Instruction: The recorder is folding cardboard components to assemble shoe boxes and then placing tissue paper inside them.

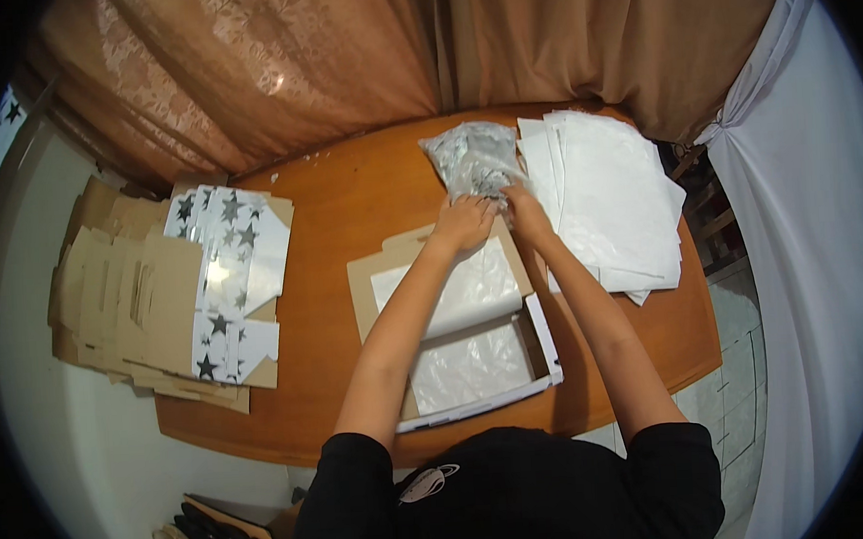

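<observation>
A clear plastic bag [472,155] with silvery-grey crinkled contents lies at the far middle of the table, its mouth toward me. My left hand [466,221] is closed on the near edge of the bag's mouth. At the right side of the same mouth, my right hand [526,211] grips the plastic, its fingertips partly hidden. Under my forearms sits an open cardboard box [544,340], brown inside with a white outer side. White sheet lining [471,370] covers its bottom and runs up over the raised lid.
On the left of the wooden table [326,212] lies a stack of flattened brown cardboard boxes [160,293], the top one white with silver stars [230,251]. A pile of white sheets [609,202] rests at the right. Brown curtains [342,50] hang along the far edge.
</observation>
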Motion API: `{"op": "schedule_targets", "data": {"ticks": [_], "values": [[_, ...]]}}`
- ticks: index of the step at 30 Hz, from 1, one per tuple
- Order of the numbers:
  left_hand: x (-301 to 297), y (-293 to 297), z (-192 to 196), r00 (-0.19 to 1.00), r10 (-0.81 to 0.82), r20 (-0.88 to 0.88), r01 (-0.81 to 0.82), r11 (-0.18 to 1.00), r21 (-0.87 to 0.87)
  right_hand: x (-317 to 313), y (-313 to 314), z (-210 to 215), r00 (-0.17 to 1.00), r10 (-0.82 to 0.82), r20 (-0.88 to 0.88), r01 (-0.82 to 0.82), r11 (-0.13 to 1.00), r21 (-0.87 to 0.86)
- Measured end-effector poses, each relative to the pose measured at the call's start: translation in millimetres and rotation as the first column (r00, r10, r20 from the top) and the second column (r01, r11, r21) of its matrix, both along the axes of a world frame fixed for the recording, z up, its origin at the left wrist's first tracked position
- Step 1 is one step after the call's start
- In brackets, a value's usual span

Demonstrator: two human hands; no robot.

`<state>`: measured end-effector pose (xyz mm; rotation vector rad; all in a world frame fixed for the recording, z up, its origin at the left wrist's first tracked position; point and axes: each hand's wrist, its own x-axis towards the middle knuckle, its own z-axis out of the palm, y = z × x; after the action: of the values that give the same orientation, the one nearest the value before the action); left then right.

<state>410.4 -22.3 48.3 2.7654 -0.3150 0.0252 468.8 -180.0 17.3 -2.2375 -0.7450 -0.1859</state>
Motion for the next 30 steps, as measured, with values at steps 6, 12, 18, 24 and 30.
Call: {"op": "schedule_targets", "data": {"ticks": [6, 12, 18, 24, 30], "values": [[26, -3, 6, 0.941, 0.088, -0.328, -0.033, 0.985, 0.170, 51, 10, -43, 0.983, 0.016, 0.182, 0.047, 0.941, -0.336], [20, 8, 2, 0.969, 0.062, -0.239, -0.052, 0.998, 0.047, 61, 13, -53, 0.952, 0.042, 0.304, 0.101, 0.892, -0.441], [0, 9, 15, 0.994, 0.066, -0.091, -0.071, 0.996, -0.047, 59, -1, -47, 0.947, 0.035, 0.320, 0.075, 0.943, -0.324], [-59, 32, 32, 0.986, 0.122, 0.112, -0.104, 0.982, -0.157, -21, -11, 41, 0.962, 0.003, 0.272, -0.026, 0.996, 0.084], [-159, 60, 55, 0.948, 0.261, 0.180, -0.195, 0.927, -0.321, -146, -7, 88, 0.926, 0.219, -0.308, 0.086, 0.672, 0.735]]}}
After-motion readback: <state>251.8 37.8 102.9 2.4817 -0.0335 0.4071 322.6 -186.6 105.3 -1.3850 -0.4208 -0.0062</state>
